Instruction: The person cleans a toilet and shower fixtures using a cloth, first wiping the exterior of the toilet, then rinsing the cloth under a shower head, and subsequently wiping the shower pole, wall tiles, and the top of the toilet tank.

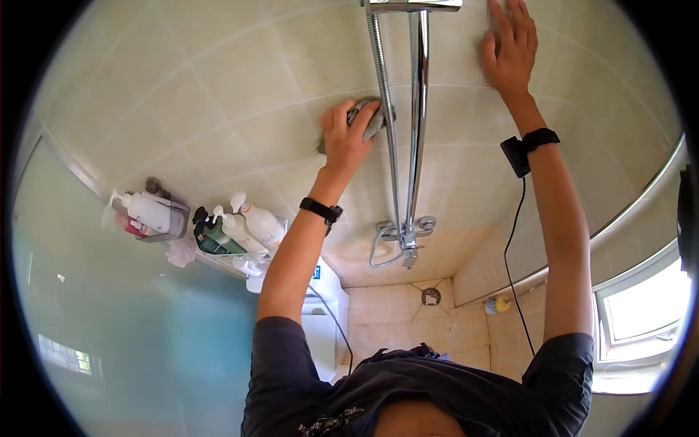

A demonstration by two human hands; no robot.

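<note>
My left hand (pixel 345 134) presses a bunched grey cloth (pixel 372 117) against the beige tiled wall (pixel 235 93). Part of the cloth lies behind the metal shower hose (pixel 380 71), and some sticks out below the fingers. Just right of the hose runs the chrome riser rail (pixel 419 109), with a chrome fitting (pixel 415 6) at its top. On the other side of the rail, higher up, my right hand (pixel 512 57) rests against the tiles with its thumb apart and no object seen in it. Its fingertips reach the picture's upper rim.
A shower mixer (pixel 407 235) sits low on the wall. Pump bottles (pixel 262 224) crowd a shelf on the left, beside a clear caddy (pixel 177 218) and a pink bath puff (pixel 180 251). A glass panel (pixel 136 328) stands left; an open window (pixel 644 306) is right. Cables hang near both arms.
</note>
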